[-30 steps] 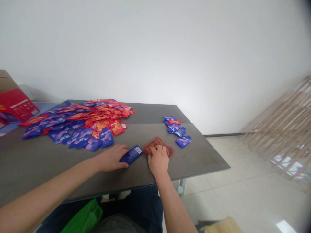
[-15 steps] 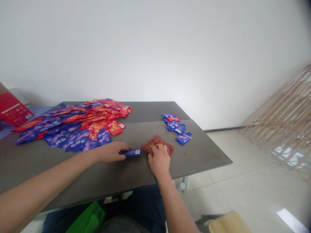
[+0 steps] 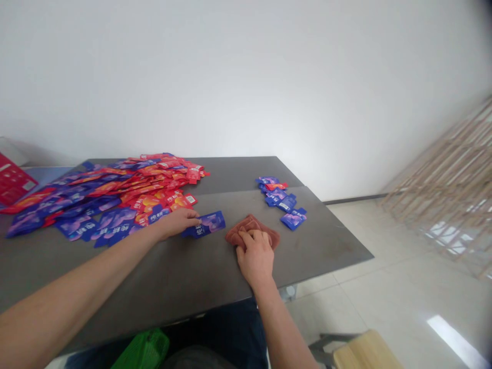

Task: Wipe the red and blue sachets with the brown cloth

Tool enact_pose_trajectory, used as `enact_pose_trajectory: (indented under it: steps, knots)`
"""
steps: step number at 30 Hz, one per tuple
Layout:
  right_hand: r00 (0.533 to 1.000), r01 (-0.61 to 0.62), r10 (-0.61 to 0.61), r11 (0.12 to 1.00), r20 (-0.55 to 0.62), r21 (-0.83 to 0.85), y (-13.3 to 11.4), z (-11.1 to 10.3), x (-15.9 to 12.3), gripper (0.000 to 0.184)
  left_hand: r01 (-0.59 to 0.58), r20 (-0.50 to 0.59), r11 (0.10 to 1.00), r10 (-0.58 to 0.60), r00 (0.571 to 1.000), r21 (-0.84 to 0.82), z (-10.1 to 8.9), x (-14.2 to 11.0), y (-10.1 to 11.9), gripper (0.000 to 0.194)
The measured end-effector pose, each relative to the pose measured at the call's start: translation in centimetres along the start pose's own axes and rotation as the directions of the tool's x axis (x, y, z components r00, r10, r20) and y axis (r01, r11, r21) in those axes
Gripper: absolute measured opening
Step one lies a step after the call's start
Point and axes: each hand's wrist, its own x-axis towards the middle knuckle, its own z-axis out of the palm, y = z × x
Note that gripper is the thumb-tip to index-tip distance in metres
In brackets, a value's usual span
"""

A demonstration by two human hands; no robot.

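My left hand rests on one end of a blue sachet that lies face up on the dark grey table, fingers curled on it. A folded reddish-brown cloth lies just right of the sachet, and my right hand is closed on its near edge. To the left spreads a big heap of red and blue sachets. A small group of mostly blue sachets lies beyond the cloth to the right.
A red carton shows at the far left edge. A green bag lies under the table by my legs. A wooden stool top is at the lower right. A slatted wooden rack leans at the right on the tiled floor.
My left hand turned the blue sachet over from back side up to face up and set it a little farther from me. My right hand stayed on the cloth.
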Motion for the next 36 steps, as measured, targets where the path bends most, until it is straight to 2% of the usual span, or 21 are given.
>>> enact_pose_trajectory:
  steps: [5, 10, 14, 18, 22, 24, 28, 30, 32, 36]
  knots:
    - [1.000, 0.006, -0.006, 1.000, -0.002, -0.015, 0.3, 0.2, -0.1, 0.035, -0.045, -0.040, 0.997, 0.048, 0.998, 0.058, 1.4, -1.6, 0.5, 0.032]
    - [1.000, 0.028, -0.028, 0.999, 0.004, -0.033, 0.4, 0.3, 0.0, 0.035, -0.201, 0.074, 0.975, 0.194, 0.978, 0.099, 1.2, -4.3, 1.8, 0.017]
    - [1.000, 0.028, -0.028, 0.999, 0.014, -0.037, 0.4, 0.1, 0.0, 0.035, -0.240, 0.093, 0.963, 0.230, 0.969, 0.123, 1.1, -5.6, 1.7, 0.018]
    - [0.999, -0.009, 0.010, 0.999, 0.031, -0.036, 0.5, -0.1, 0.3, 0.035, -0.237, 0.013, 0.961, 0.238, 0.971, 0.142, 3.1, -7.5, 0.9, 0.024]
    - [0.998, -0.010, 0.015, 0.998, 0.066, -0.067, 0.2, 0.0, 0.6, 0.037, -0.219, -0.202, 0.967, 0.241, 0.949, 0.127, 6.7, -9.9, 0.3, 0.026]
    - [0.994, 0.044, -0.038, 0.997, 0.102, -0.061, -0.5, -0.1, 0.7, 0.038, -0.221, -0.265, 0.964, 0.253, 0.930, 0.147, 7.8, -10.8, 0.3, 0.023]
    - [0.956, 0.228, -0.201, 0.967, 0.215, -0.112, -2.6, -0.7, 0.9, 0.028, -0.258, -0.245, 0.952, 0.292, 0.924, 0.163, 8.1, -11.2, 0.4, 0.019]
    - [0.938, 0.275, -0.230, 0.950, 0.259, -0.152, -3.7, -1.0, 0.6, 0.025, -0.269, -0.239, 0.950, 0.301, 0.923, 0.158, 7.9, -11.2, 0.3, 0.019]
    - [0.937, 0.271, -0.216, 0.946, 0.273, -0.180, -4.8, -1.1, 0.0, 0.031, -0.270, -0.252, 0.950, 0.304, 0.919, 0.158, 7.9, -11.2, 0.1, 0.021]
    - [0.962, 0.176, -0.120, 0.959, 0.243, -0.224, -6.8, -0.6, -1.6, 0.039, -0.274, -0.258, 0.948, 0.309, 0.915, 0.162, 8.0, -11.4, 0.0, 0.024]
